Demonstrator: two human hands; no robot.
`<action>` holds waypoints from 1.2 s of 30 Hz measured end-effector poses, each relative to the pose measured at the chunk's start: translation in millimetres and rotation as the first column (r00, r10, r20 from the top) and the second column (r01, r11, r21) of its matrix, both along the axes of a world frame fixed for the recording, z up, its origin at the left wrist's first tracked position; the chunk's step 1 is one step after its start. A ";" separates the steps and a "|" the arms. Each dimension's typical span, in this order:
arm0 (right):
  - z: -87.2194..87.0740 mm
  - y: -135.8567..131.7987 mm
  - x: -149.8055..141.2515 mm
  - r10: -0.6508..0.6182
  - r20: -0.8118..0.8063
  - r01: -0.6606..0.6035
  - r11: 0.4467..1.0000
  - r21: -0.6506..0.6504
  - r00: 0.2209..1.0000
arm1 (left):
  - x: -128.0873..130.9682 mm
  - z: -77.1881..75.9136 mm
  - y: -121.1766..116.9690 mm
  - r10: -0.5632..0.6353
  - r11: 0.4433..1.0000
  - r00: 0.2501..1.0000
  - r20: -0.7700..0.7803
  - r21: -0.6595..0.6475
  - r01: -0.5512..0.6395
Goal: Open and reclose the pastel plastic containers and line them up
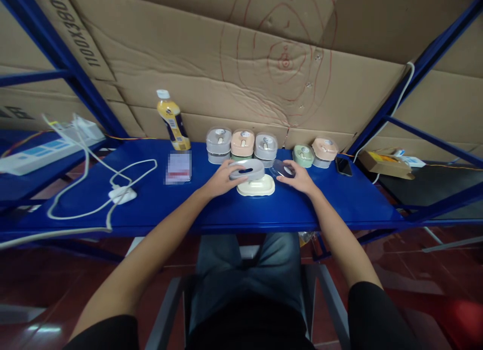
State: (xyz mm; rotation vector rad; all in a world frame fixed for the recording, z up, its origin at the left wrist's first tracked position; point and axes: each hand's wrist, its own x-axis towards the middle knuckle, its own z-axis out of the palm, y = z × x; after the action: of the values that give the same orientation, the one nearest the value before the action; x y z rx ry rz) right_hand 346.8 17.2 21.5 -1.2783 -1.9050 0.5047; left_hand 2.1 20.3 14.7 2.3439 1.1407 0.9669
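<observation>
My left hand [222, 180] is closed on a grey oval insert with a slot [247, 169], held just above a cream oval box base [256, 186] on the blue shelf [211, 209]. To the right, my right hand [300, 178] grips a clear plastic lid [282, 168] by its edge, tilted above the shelf. Behind both hands stands a row of small lidded boxes: grey [218, 144], peach [242, 143] and grey [266, 146], then a green one [303, 155] and a peach one [324, 151] further right.
A yellow drink bottle [172, 121] stands at the back left, with a small card [178, 167] in front of it. White cables and a plug [121, 193] lie left, by a power strip [35, 154]. A dark phone [343, 166] and a cardboard box [381, 163] lie right. Cardboard sheets [241, 53] wall the back.
</observation>
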 end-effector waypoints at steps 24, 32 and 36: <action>17.2 -1.4 -76.8 0.404 0.378 -0.475 0.872 0.115 0.833 | 26.6 -10.5 -12.0 -0.080 0.988 0.996 0.030 -0.127 0.083; 14.8 -58.5 -49.4 0.178 0.499 -0.248 0.966 0.077 0.848 | 25.5 -18.9 -7.6 -0.111 0.989 0.991 0.070 -0.090 0.117; 21.3 -92.0 -22.1 -0.125 0.637 0.131 0.991 0.038 0.760 | 26.7 -20.9 -6.0 -0.082 0.995 0.996 0.030 -0.052 0.083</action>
State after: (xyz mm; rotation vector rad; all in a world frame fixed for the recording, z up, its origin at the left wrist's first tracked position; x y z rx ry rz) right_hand 324.7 -74.8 42.9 -1.7272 -2.3315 -0.0218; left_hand 28.8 14.2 -6.2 2.3086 1.0381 0.9256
